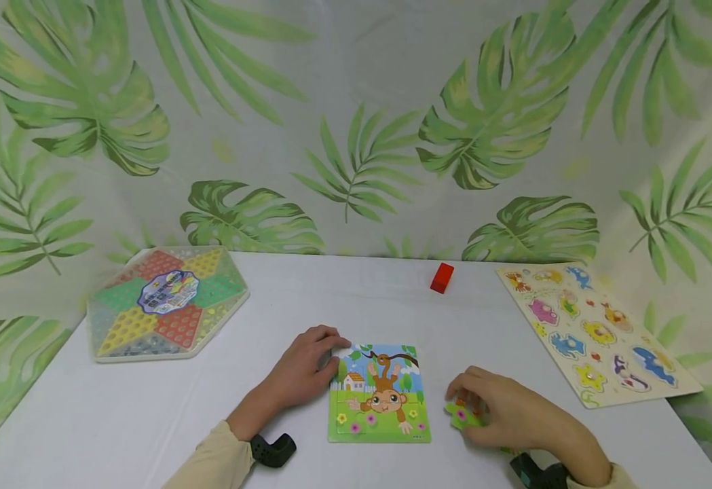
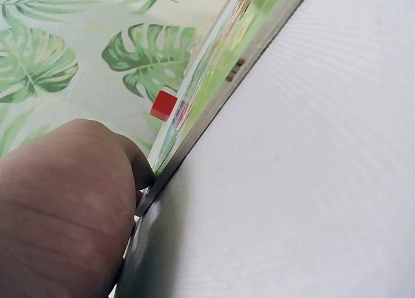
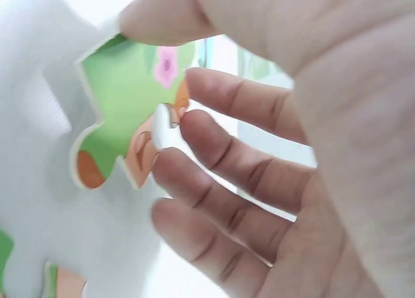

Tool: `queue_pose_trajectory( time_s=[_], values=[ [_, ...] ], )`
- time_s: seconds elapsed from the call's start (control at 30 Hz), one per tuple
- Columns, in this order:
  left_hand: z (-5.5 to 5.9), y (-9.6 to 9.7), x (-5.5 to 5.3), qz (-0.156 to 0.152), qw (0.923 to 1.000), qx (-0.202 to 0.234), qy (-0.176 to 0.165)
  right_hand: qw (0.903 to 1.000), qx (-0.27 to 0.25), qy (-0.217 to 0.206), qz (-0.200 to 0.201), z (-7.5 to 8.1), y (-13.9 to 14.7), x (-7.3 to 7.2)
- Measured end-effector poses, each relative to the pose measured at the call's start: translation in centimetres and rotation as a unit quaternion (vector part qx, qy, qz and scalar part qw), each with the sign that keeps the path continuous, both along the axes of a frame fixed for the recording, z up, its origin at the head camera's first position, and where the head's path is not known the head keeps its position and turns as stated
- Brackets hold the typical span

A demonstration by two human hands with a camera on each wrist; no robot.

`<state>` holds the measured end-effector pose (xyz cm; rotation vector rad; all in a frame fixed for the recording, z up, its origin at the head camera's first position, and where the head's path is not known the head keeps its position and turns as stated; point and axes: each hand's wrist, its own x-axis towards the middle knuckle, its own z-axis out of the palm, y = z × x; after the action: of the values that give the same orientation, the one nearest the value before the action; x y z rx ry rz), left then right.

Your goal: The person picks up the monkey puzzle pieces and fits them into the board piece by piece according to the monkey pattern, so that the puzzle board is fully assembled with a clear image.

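Note:
A square jigsaw puzzle with a monkey hanging from a branch lies at the front middle of the table. My left hand rests at its upper left corner; the left wrist view shows a digit touching the puzzle's edge. To the right of the puzzle, my right hand pinches a loose jigsaw piece. This piece is green with a pink flower and orange-brown parts. Another jigsaw piece shows at the bottom of the right wrist view, mostly cut off by the frame.
A hexagonal board game box lies at the back left. Behind the puzzle is a red block. A wooden animal peg board lies at the right edge. The leaf-patterned cloth hangs behind the white table.

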<state>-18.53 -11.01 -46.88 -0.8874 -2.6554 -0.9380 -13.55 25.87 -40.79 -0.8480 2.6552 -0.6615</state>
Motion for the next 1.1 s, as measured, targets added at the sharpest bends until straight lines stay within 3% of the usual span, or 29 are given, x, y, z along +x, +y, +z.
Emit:
queue_pose_trajectory(
  time_s=[0.23, 0.5, 0.7, 1.1],
  values=[
    [-0.3, 0.1, -0.2, -0.002, 0.9999, -0.001, 0.011, 0.9990, 0.007, 0.043, 0.009, 0.5, -1.0, -0.3],
    [-0.1, 0.1, -0.1, 0.003, 1.0000, -0.005, -0.002, 0.9991, 0.001, 0.034, 0.026, 2.1, -2.7, -1.2],
    [0.1, 0.1, 0.0, 0.004, 1.0000, -0.002, -0.005, 0.9963, 0.001, 0.079, 0.034, 3.0, -4.3, -1.7],
    [-0.1, -0.1, -0.1, 0.006, 0.9999, -0.010, -0.005, 0.9866, -0.009, 0.147, 0.069, 0.9, -5.9, -1.2]
  ],
)
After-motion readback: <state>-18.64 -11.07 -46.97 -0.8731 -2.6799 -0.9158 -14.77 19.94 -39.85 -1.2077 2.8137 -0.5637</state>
